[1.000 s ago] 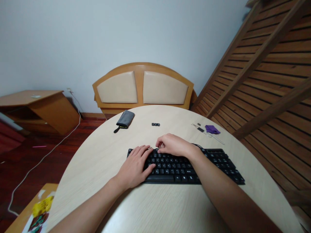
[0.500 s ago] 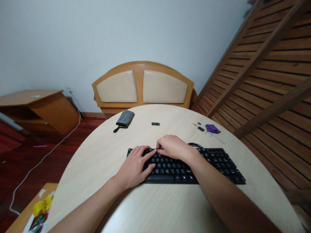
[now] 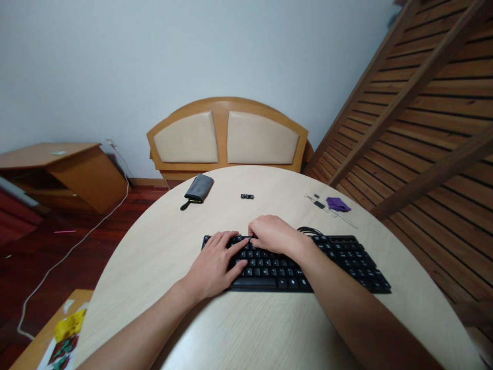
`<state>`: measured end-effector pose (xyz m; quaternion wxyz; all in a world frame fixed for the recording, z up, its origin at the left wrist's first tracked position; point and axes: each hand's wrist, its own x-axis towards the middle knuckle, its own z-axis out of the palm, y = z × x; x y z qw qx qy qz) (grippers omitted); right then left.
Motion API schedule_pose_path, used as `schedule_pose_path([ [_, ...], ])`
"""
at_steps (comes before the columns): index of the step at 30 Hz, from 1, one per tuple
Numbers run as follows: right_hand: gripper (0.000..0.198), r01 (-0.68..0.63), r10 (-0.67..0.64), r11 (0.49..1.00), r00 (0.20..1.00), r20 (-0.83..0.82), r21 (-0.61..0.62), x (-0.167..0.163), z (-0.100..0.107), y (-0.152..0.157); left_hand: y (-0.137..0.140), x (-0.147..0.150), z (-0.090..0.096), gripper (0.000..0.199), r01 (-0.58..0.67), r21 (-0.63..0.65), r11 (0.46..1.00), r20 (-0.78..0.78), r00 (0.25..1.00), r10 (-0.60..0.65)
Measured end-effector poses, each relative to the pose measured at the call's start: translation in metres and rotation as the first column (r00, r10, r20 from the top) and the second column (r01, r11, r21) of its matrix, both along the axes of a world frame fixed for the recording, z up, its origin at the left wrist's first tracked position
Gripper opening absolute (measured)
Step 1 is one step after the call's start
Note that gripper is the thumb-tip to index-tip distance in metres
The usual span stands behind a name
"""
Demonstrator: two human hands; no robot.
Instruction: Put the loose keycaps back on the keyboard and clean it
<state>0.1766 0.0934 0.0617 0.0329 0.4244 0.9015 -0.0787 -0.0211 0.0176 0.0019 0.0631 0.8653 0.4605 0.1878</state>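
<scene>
A black keyboard [image 3: 265, 270] lies flat on the round, pale wood table [image 3: 239, 329]. My left hand [image 3: 215, 262] rests over its left part, fingers spread and lying on the keys, the index fingertip at the top row. Bent over the top row, close beside that fingertip, is my right hand [image 3: 273, 235], with fingers curled and thumb and index together at the back edge. What they pinch is hidden. Beyond the hands, a short row of small black keycaps [image 3: 247, 196] sits on the table.
A grey pouch [image 3: 200, 188] with a black loop lies at the back left. Towards the back right are a purple cloth [image 3: 338, 204] and a thin pale stick [image 3: 342, 218]. The keyboard's black cable [image 3: 310, 230] bunches behind it. A slatted wooden panel [image 3: 416, 154] slopes along the right.
Hardly anything differs. Both hands keep their places on the keyboard, and the whole view has shifted very slightly.
</scene>
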Motion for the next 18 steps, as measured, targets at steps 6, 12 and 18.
schedule_pose_path([
  [6,0.018,-0.023,0.021,0.999,0.998,-0.056,-0.035,0.003,-0.001,0.005,-0.001,0.000,0.000,0.048,-0.006,0.003,1.000,-0.012,1.000,0.006],
  [12,0.018,-0.050,0.023,0.986,0.986,-0.163,-0.160,0.013,0.000,0.013,-0.001,0.000,0.001,0.049,-0.002,0.001,1.000,-0.014,1.000,0.002],
  [18,0.026,0.090,-0.110,0.989,0.976,-0.186,-0.115,0.024,-0.008,0.033,0.000,-0.011,0.005,0.051,0.006,-0.058,0.998,-0.067,0.998,-0.010],
])
